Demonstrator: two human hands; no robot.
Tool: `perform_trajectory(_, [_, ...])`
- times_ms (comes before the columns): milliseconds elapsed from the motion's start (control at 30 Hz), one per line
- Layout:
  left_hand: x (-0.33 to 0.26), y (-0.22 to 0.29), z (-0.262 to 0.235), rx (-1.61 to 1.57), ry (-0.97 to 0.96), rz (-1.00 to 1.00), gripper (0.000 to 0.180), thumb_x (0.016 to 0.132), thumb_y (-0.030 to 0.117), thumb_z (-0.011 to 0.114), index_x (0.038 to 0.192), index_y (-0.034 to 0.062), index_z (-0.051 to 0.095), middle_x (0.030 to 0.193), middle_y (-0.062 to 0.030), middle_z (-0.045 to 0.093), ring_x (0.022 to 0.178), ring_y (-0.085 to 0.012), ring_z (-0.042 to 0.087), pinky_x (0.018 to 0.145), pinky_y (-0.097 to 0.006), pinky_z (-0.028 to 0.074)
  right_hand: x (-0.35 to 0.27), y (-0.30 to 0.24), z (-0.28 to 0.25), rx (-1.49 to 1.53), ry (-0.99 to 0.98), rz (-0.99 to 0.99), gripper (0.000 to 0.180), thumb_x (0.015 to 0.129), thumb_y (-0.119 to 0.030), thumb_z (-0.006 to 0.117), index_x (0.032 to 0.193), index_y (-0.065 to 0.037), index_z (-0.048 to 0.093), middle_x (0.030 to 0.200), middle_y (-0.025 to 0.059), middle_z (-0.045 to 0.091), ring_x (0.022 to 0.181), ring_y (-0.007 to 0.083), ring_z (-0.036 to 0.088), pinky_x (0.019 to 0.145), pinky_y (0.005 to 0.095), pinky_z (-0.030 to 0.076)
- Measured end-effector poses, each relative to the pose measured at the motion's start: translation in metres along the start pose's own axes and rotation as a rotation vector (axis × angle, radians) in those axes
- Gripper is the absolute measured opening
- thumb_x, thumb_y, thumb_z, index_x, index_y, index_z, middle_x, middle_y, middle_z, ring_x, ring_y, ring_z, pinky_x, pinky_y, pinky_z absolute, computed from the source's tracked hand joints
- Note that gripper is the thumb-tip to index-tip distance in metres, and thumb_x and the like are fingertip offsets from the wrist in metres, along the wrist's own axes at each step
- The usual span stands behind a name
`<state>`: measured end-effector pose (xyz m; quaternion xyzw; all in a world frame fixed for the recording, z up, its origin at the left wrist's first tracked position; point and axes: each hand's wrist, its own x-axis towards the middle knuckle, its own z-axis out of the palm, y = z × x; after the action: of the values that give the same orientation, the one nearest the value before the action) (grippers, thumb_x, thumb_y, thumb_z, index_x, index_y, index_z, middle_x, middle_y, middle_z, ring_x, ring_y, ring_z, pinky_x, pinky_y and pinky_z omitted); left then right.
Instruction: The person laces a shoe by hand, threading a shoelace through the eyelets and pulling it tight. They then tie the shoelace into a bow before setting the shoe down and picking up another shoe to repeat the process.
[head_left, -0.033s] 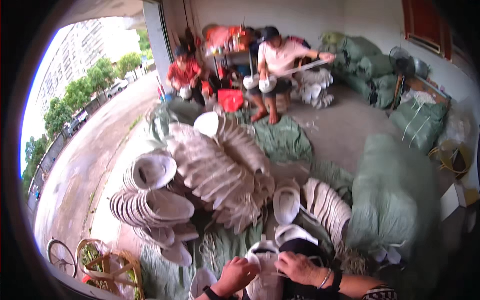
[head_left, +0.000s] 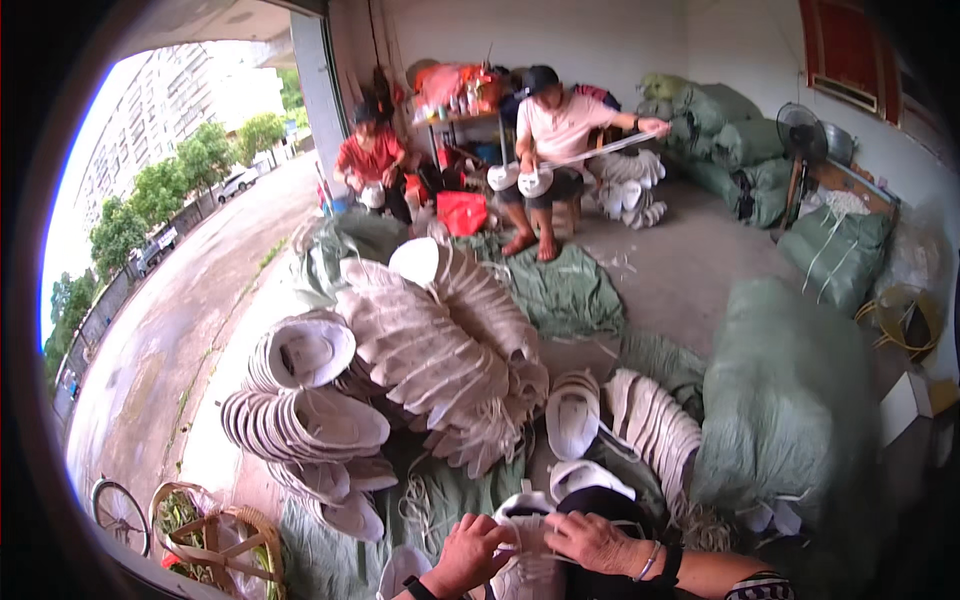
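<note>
My left hand [head_left: 470, 553] and my right hand [head_left: 602, 546] meet at the lower edge over a white shoe upper [head_left: 530, 578]. Both have bent fingers closed at its opening, one at each side. Something thin and white runs between the fingertips, perhaps a lace; it is too blurred to make out. A second white shoe upper [head_left: 403, 570] lies beside my left wrist. Just beyond my right hand rests another pale upper [head_left: 592, 478]. My dark-clothed lap is partly hidden under the hands.
Stacked white shoe uppers [head_left: 425, 350] spread over green sheeting [head_left: 565, 285], with more nested uppers [head_left: 650, 420] to the right. A bulky green sack [head_left: 785, 390] stands at right, a wicker basket [head_left: 225, 545] at lower left. Two seated people [head_left: 560, 120] handle white uppers at the back.
My right hand has shifted slightly left, nearer my left hand. The view has moved a little. Both hands stay at the shoe upper.
</note>
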<state>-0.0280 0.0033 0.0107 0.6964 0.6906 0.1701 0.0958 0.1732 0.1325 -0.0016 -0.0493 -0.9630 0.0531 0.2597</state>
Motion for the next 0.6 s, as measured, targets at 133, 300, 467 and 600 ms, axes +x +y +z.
perform_trajectory(133, [0.024,-0.006,-0.011,0.072,0.137,0.388,0.031,0.076,0.031,0.068,0.101,0.0138,0.063,0.099,-0.0046,0.054,0.096,-0.0252,0.052,0.084,-0.040,0.046,0.002,0.015,0.005,-0.036,-0.212,-0.252,0.004,0.076,-0.012,0.052,0.080,-0.011,0.053,0.083,0.0029,0.050,0.079,0.0158,0.056,0.059,0.0283,0.045])
perform_trajectory(300, [0.044,-0.027,-0.011,0.133,-0.313,0.380,0.030,0.080,0.034,0.063,0.100,0.0115,0.061,0.093,-0.0031,0.055,0.093,-0.0234,0.054,0.079,-0.038,0.049,0.011,0.031,0.018,0.150,-0.383,-0.258,0.007,0.075,-0.011,0.054,0.080,-0.007,0.054,0.087,0.0076,0.053,0.076,0.0231,0.059,0.059,0.0329,0.047])
perform_trajectory(467, [0.047,-0.028,-0.003,0.061,-0.292,0.543,0.035,0.085,0.033,0.058,0.116,0.0159,0.056,0.107,-0.0037,0.057,0.100,-0.0247,0.054,0.084,-0.039,0.049,0.018,0.031,0.025,0.443,-0.585,0.014,0.019,0.078,-0.011,0.051,0.091,-0.001,0.061,0.098,0.0146,0.057,0.084,0.0334,0.063,0.072,0.0414,0.051])
perform_trajectory(600, [0.028,-0.016,-0.003,0.208,-0.364,0.488,0.037,0.088,0.032,0.053,0.123,0.0196,0.051,0.113,-0.0040,0.056,0.109,-0.0262,0.053,0.087,-0.041,0.048,0.038,-0.014,-0.022,0.226,-0.522,0.095,0.018,0.080,-0.014,0.058,0.095,-0.005,0.064,0.079,0.0111,0.063,0.075,0.0311,0.062,0.063,0.0390,0.049])
